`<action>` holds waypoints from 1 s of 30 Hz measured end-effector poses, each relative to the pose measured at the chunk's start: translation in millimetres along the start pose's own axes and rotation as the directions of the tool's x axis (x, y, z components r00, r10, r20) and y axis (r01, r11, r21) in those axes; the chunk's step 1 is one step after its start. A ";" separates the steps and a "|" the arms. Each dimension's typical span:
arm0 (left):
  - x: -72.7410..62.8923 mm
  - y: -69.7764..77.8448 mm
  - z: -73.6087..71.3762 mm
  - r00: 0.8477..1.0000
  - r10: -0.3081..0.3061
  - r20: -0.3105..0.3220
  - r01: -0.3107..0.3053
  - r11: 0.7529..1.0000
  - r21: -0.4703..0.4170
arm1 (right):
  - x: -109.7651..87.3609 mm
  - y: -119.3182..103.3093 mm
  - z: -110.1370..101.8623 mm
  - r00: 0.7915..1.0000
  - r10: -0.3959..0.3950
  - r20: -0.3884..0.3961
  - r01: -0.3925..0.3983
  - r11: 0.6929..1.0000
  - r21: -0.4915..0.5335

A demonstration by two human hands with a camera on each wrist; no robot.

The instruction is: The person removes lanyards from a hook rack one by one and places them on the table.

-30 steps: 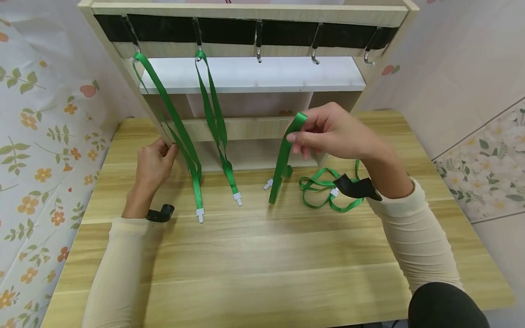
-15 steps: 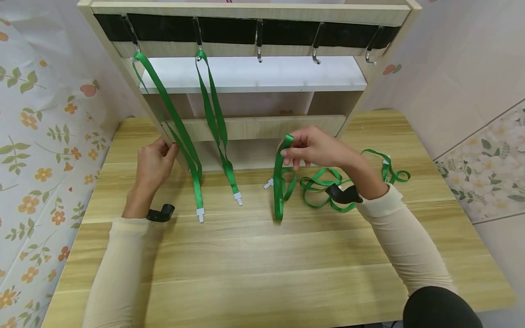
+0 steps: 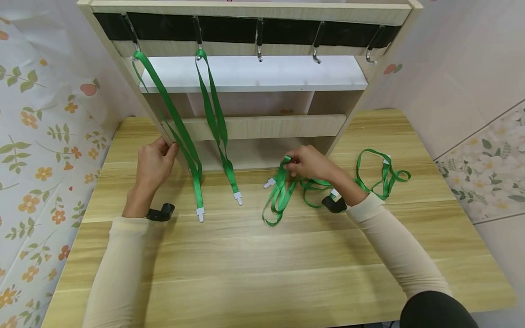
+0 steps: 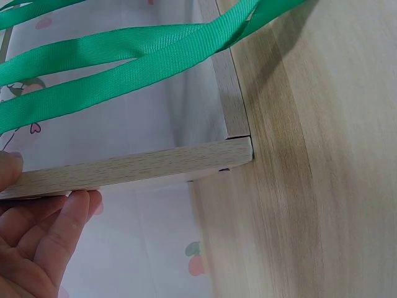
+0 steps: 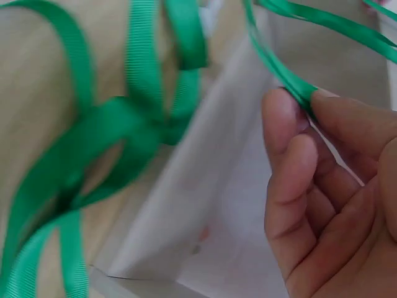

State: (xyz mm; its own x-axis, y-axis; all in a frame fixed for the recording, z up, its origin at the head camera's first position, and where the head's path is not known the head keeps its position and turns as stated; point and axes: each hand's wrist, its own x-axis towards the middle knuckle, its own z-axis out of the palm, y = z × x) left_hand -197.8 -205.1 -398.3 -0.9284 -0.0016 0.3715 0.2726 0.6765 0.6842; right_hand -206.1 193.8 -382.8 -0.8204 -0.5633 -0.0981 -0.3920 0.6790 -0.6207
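My right hand (image 3: 307, 163) pinches the upper end of a green lanyard (image 3: 280, 197) between thumb and index finger, low over the table before the rack. The lanyard's loops spread on the wood below, beside a white clip (image 3: 269, 182). My left hand (image 3: 153, 166) grips the left side panel (image 4: 124, 172) of the wooden rack, thumb on one face and fingers on the other. Two green lanyards hang from the rack's left hooks, one (image 3: 168, 100) at the far left and one (image 3: 217, 119) beside it, white clips at their lower ends.
Three bare metal hooks, the middle one (image 3: 259, 52) among them, line the black strip's right part. Two more green lanyards lie right of my hand, one (image 3: 313, 187) partly under the wrist and one (image 3: 385, 177) farther right. A white shelf (image 3: 254, 75) crosses the rack.
My right hand has lowered toward the table with the lanyard, which has gone from a hanging strip to loose loops on the wood. My left hand stays on the rack.
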 end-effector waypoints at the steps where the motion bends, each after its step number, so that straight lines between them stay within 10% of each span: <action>1: 0.0 0.1 -0.1 1.000 0.003 -0.003 -0.003 1.000 0.002 | 0.1 2.0 2.5 1.000 -0.009 0.009 0.009 0.999 -0.033; 10: 0.3 0.6 0.8 1.000 0.013 -0.009 -0.013 1.000 0.002 | -6.3 5.0 7.5 0.998 0.008 0.061 0.010 0.955 -0.296; 22: 0.6 1.4 0.3 1.000 0.008 0.000 -0.008 1.000 0.003 | -10.3 2.7 -24.0 0.995 0.094 0.027 -0.083 0.956 -0.281; 30: 0.3 1.1 -0.6 1.000 0.010 0.006 -0.010 1.000 -0.010 | -6.0 -9.2 -35.7 0.996 -0.048 -0.069 0.029 0.966 -0.257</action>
State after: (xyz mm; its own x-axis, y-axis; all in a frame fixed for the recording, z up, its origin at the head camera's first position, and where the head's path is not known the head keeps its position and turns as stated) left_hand -197.6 -204.8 -397.0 -0.9271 0.0098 0.3748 0.2847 0.6689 0.6867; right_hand -212.5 207.7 -348.8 -0.8274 -0.5614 -0.0144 -0.5092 0.7608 -0.4024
